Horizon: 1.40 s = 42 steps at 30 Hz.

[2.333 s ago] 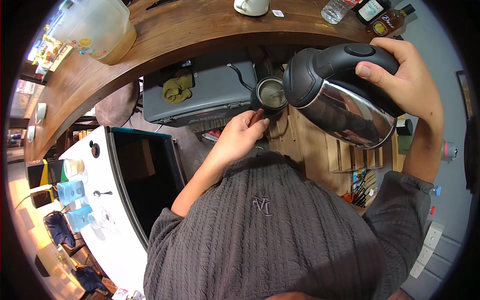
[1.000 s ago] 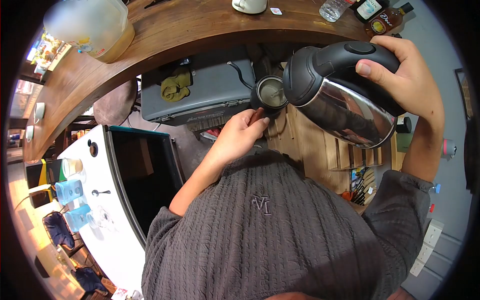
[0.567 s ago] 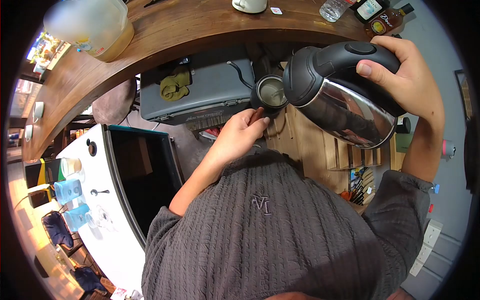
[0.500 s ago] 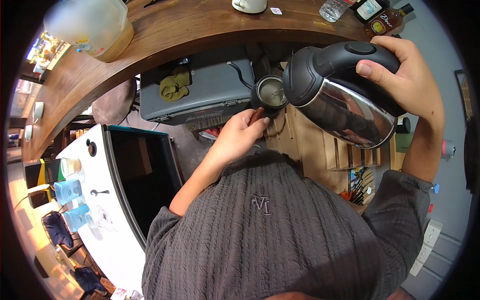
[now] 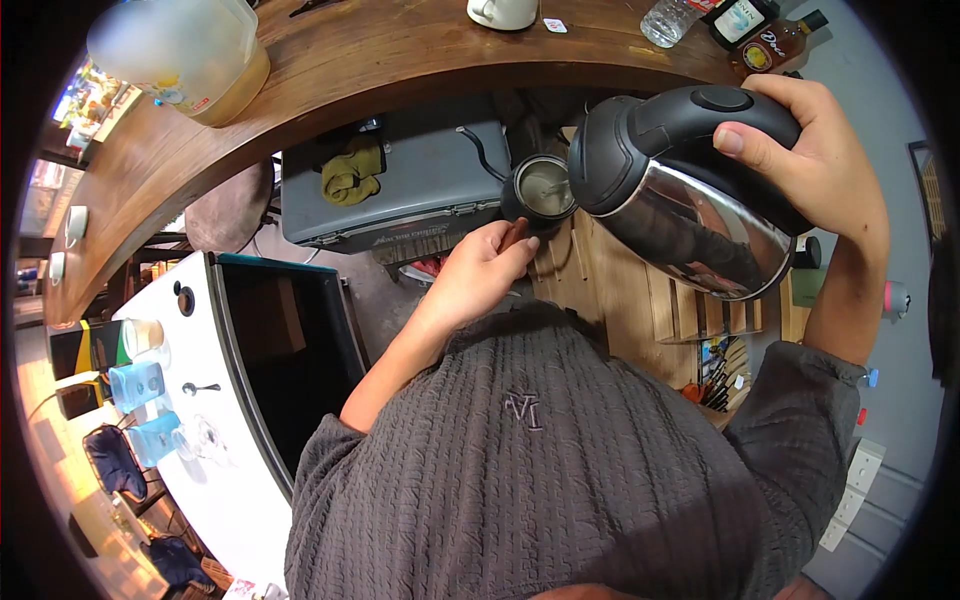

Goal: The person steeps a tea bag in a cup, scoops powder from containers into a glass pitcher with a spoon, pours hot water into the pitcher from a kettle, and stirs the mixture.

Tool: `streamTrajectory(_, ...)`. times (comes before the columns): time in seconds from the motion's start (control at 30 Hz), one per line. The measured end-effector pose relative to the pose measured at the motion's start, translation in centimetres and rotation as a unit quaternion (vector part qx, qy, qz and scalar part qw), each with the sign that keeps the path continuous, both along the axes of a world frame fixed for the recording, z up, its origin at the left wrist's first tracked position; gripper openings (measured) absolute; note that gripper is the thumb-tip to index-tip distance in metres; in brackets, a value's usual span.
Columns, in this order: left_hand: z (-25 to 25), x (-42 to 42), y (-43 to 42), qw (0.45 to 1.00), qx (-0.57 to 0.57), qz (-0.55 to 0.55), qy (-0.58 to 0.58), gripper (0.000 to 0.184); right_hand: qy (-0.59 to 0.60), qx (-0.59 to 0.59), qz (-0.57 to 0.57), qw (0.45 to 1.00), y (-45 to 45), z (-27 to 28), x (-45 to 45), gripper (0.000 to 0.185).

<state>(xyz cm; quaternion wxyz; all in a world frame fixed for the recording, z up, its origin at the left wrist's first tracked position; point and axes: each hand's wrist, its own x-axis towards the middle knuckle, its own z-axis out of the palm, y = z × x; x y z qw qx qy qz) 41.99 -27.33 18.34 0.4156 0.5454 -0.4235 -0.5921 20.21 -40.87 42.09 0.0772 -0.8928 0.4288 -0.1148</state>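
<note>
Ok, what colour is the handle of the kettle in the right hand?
Black; the handle shows best in the head view.

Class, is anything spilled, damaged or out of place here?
No spill or damage shows: the stream from the tilted kettle falls inside the pot. Only the green cloth, bunched on the grey case, looks untidy.

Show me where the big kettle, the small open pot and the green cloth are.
Big kettle (image 5: 692,220), head view, on its shiny body.
Small open pot (image 5: 553,224), head view, on its dark wall.
Green cloth (image 5: 350,180), head view, on its crumpled middle.
</note>
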Motion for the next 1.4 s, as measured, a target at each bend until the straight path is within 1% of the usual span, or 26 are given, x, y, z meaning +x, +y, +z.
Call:
streamTrajectory(0.1, 0.7, 0.1, -0.1, 1.000, 0.005, 0.004, -0.005, 0.030, 0.008, 0.019, 0.006, 1.000, -0.1, 0.1, 0.1, 0.047)
streamTrajectory(0.17, 0.1, 0.1, -0.1, 1.000, -0.002, 0.002, -0.001, 0.028, 0.009, 0.017, 0.014, 1.000, 0.6, 0.3, 0.7, 0.046)
streamTrajectory(0.2, -0.1, 0.2, -0.2, 1.000, -0.008, 0.001, 0.001, 0.025, -0.039, 0.048, 0.060, 0.996, 1.9, 0.5, 1.3, 0.044)
streamTrajectory(0.27, -0.2, 0.3, -0.2, 1.000, -0.004, -0.003, -0.001, 0.025, -0.085, 0.079, 0.106, 0.988, 3.3, 1.9, 3.8, 0.043)
streamTrajectory(0.3, -0.2, 0.4, -0.3, 1.000, 0.001, -0.006, -0.003, 0.025, -0.030, 0.127, 0.049, 0.990, 3.7, 3.4, 5.4, 0.042)
streamTrajectory(0.37, -0.1, 0.5, -0.3, 1.000, 0.003, -0.006, -0.001, 0.025, 0.025, 0.174, -0.009, 0.984, 2.9, 3.2, 4.9, 0.041)
streamTrajectory(0.4, 0.0, 0.5, -0.3, 1.000, 0.004, -0.005, 0.000, 0.025, 0.020, 0.124, -0.002, 0.992, 0.9, 1.4, 2.4, 0.042)
streamTrajectory(0.47, -0.1, 0.6, -0.4, 1.000, 0.004, -0.009, 0.003, 0.025, 0.015, 0.073, 0.003, 0.997, 0.1, 0.4, 1.3, 0.042)
streamTrajectory(0.53, 0.0, 0.7, -0.5, 1.000, 0.004, -0.013, 0.005, 0.025, 0.024, 0.048, 0.005, 0.999, 0.0, 0.3, 1.0, 0.043)
streamTrajectory(0.57, 0.2, 0.7, -0.5, 1.000, 0.006, -0.009, -0.002, 0.029, 0.027, 0.040, 0.005, 0.999, 0.1, 0.2, 1.0, 0.043)
streamTrajectory(0.6, 0.5, 0.7, -0.6, 1.000, 0.008, -0.005, -0.010, 0.033, 0.009, 0.004, 0.009, 1.000, 0.2, -0.1, 0.9, 0.043)
streamTrajectory(0.67, 0.9, 0.7, -0.6, 1.000, 0.005, -0.004, 0.003, 0.033, -0.010, -0.033, 0.011, 0.999, 0.2, -0.3, 0.9, 0.044)
streamTrajectory(0.77, 0.9, 0.7, -0.8, 1.000, 0.001, -0.003, 0.015, 0.032, 0.007, -0.031, 0.016, 0.999, 1.1, 1.1, 2.5, 0.043)
streamTrajectory(0.8, 0.7, 0.7, -0.9, 1.000, 0.000, -0.003, 0.014, 0.032, 0.023, 0.070, -0.008, 0.997, 2.6, 3.0, 5.0, 0.043)
streamTrajectory(0.83, 0.5, 0.8, -1.0, 1.000, 0.000, -0.004, 0.015, 0.032, 0.031, 0.121, -0.020, 0.992, 2.4, 3.3, 5.1, 0.043)
streamTrajectory(0.87, 0.2, 0.8, -1.1, 1.000, 0.000, -0.013, 0.011, 0.028, 0.040, 0.171, -0.033, 0.984, 2.3, 3.6, 5.3, 0.043)
streamTrajectory(0.9, 0.0, 0.8, -1.2, 1.000, 0.000, -0.021, 0.006, 0.024, 0.054, 0.162, -0.029, 0.985, 0.5, 2.6, 3.3, 0.042)
streamTrajectory(0.97, 0.2, 0.9, -1.3, 1.000, 0.002, -0.024, 0.007, 0.024, 0.068, 0.153, -0.026, 0.985, -0.1, 0.4, 1.8, 0.041)
streamTrajectory(1.0, 0.2, 0.9, -1.4, 1.000, 0.004, -0.026, 0.008, 0.024, -0.023, 0.085, 0.010, 0.996, 0.6, -0.8, 1.4, 0.041)
streamTrajectory(1.07, -0.4, 0.9, -1.6, 1.000, -0.004, -0.027, 0.008, 0.025, -0.114, 0.016, 0.044, 0.992, 0.5, -1.3, 0.8, 0.040)
streamTrajectory(1.1, -0.6, 0.9, -1.6, 1.000, -0.011, -0.027, 0.008, 0.025, -0.083, -0.034, 0.033, 0.995, -0.2, -1.3, 0.3, 0.040)
streamTrajectory(1.17, 0.2, 0.9, -1.7, 1.000, -0.004, -0.029, -0.002, 0.026, -0.052, -0.085, 0.022, 0.995, -0.7, -0.9, 0.1, 0.040)
streamTrajectory(1.2, 0.5, 0.9, -1.7, 0.999, 0.003, -0.029, -0.012, 0.026, -0.017, -0.018, 0.011, 1.000, -0.7, -0.3, 0.3, 0.042)
streamTrajectory(1.3, 0.5, 0.8, -1.8, 0.999, 0.004, -0.029, -0.014, 0.026, 0.044, 0.098, -0.018, 0.994, -0.9, 1.2, 1.2, 0.044)
streamTrajectory(1.37, 0.8, 0.6, -1.8, 1.000, 0.001, -0.020, -0.008, 0.029, 0.071, 0.147, -0.037, 0.986, -0.9, 1.1, 1.1, 0.045)
streamTrajectory(1.4, 1.0, 0.5, -1.9, 1.000, -0.001, -0.011, -0.002, 0.032, 0.033, 0.091, -0.021, 0.995, -0.7, 0.5, 0.6, 0.045)
